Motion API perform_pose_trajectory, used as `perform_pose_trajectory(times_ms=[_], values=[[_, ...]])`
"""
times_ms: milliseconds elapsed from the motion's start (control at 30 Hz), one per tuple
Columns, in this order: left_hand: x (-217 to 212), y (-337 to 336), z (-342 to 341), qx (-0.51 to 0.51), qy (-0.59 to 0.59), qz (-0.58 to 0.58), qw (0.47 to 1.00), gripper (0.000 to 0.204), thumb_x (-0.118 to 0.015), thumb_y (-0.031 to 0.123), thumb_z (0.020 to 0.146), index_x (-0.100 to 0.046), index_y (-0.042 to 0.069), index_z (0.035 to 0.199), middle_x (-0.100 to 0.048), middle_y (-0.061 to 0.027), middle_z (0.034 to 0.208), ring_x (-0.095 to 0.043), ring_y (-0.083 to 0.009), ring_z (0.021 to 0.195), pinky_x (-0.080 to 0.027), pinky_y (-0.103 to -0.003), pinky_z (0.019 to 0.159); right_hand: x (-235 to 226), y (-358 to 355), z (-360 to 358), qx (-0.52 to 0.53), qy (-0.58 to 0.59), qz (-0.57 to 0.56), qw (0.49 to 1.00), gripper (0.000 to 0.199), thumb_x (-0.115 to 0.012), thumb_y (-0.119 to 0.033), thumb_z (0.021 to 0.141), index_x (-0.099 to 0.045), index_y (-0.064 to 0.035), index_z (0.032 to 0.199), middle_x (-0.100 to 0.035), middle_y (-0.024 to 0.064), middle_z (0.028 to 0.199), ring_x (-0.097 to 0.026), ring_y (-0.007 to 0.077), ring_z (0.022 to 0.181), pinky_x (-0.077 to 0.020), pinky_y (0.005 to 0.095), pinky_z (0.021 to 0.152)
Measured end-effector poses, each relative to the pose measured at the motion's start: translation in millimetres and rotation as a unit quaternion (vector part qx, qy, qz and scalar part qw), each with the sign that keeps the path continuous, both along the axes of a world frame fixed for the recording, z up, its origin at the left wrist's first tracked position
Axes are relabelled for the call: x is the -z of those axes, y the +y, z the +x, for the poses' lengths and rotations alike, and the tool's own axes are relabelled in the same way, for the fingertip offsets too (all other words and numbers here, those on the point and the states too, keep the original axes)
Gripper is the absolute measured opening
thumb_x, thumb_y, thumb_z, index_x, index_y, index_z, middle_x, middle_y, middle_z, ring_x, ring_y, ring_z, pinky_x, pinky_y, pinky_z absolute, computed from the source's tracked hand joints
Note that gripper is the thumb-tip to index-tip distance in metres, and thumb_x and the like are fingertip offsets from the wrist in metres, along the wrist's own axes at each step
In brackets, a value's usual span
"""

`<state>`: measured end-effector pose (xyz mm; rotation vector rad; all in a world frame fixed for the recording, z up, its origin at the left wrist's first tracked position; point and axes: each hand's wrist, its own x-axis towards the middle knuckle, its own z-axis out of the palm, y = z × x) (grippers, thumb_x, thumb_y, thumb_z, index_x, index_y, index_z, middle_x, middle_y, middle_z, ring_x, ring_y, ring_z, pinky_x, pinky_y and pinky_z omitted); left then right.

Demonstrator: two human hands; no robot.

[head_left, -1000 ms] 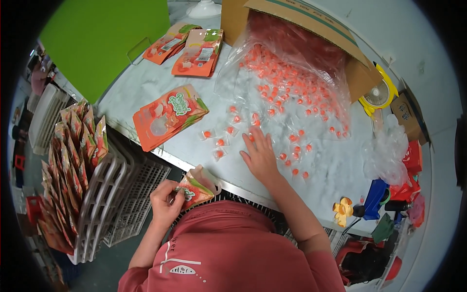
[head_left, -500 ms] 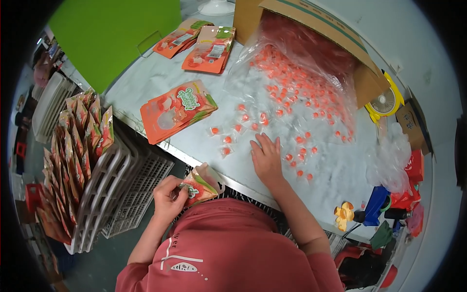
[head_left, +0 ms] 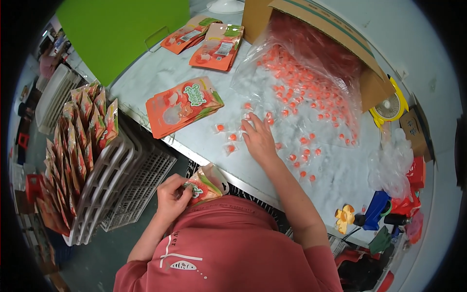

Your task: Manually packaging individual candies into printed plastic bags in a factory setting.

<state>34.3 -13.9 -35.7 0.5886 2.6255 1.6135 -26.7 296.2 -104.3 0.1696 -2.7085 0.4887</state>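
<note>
My left hand (head_left: 170, 197) holds an orange stand-up pouch (head_left: 206, 184) with its mouth open, just below the table's near edge. My right hand (head_left: 259, 139) lies palm down on the white table (head_left: 160, 80), fingers spread over small clear-wrapped orange candies (head_left: 232, 137). Many more of these candies (head_left: 301, 97) are strewn across a clear plastic sheet to the right. A stack of flat orange pouches (head_left: 182, 104) rests on the table left of my right hand.
An open cardboard box (head_left: 340, 34) lined with a plastic bag stands at the back. More pouch stacks (head_left: 209, 39) lie far left of it. White crates (head_left: 112, 185) holding filled pouches (head_left: 82, 131) stand at my left. A green board (head_left: 116, 29) leans at the table's far left.
My right hand has slid a little forward and left over the loose candies. My left hand still holds the pouch at the table edge.
</note>
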Motion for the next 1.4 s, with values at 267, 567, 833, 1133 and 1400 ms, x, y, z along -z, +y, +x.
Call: perform_pose_trajectory(times_ms=[267, 567, 833, 1133, 1400], values=[[9, -2, -2, 0.011, 0.011, 0.012, 1.000, 0.007, -0.065, -0.003, 0.078, -0.068, -0.002, 0.084, -0.056, -0.0063, 0.069, -0.053, -0.0107, 0.053, -0.040, -0.024, 0.048, -14, -4, 10, 0.014, 0.015, -0.032, 0.999, 0.039, -0.068, -0.007, 0.083, -0.060, -0.0038, 0.122, -0.052, 0.0160, 0.135, -0.050, 0.0342, 0.125, -0.0335, 0.0541, 0.112], [3, -3, 0, 0.002, 0.007, 0.006, 1.000, 0.010, -0.065, -0.003, 0.077, -0.069, -0.002, 0.086, -0.057, -0.0067, 0.069, -0.054, -0.0109, 0.054, -0.040, -0.025, 0.048, 10, 33, 25, 0.045, 0.053, -0.013, 0.998, 0.020, -0.067, 0.002, 0.077, -0.063, -0.0010, 0.097, -0.060, 0.0134, 0.107, -0.056, 0.0357, 0.099, -0.0464, 0.0428, 0.091], [6, -2, 0, 0.018, 0.014, 0.000, 1.000, 0.012, -0.065, -0.002, 0.076, -0.070, -0.002, 0.088, -0.058, -0.0069, 0.070, -0.053, -0.0113, 0.052, -0.040, -0.025, 0.048, -22, 3, 20, 0.017, 0.033, -0.092, 0.995, 0.027, -0.066, 0.000, 0.081, -0.064, -0.0008, 0.107, -0.057, 0.0146, 0.127, -0.054, 0.0344, 0.120, -0.0465, 0.0424, 0.100], [5, -7, 4, 0.008, 0.029, -0.021, 0.999, 0.012, -0.065, -0.001, 0.076, -0.069, -0.002, 0.086, -0.058, -0.0078, 0.071, -0.054, -0.0133, 0.053, -0.042, -0.026, 0.049, 5, -8, -7, -0.034, -0.010, -0.066, 0.997, 0.032, -0.060, 0.001, 0.086, -0.064, -0.0026, 0.117, -0.052, 0.0177, 0.137, -0.050, 0.0365, 0.128, -0.0462, 0.0426, 0.102], [11, -8, 2, 0.008, 0.009, -0.014, 1.000, 0.011, -0.065, -0.001, 0.076, -0.069, -0.002, 0.086, -0.058, -0.0078, 0.071, -0.056, -0.0135, 0.055, -0.043, -0.026, 0.050, -8, -19, 10, 0.010, 0.014, -0.178, 0.984, 0.031, -0.062, -0.001, 0.086, -0.065, -0.0037, 0.117, -0.055, 0.0164, 0.132, -0.055, 0.0354, 0.119, -0.0477, 0.0411, 0.098]])
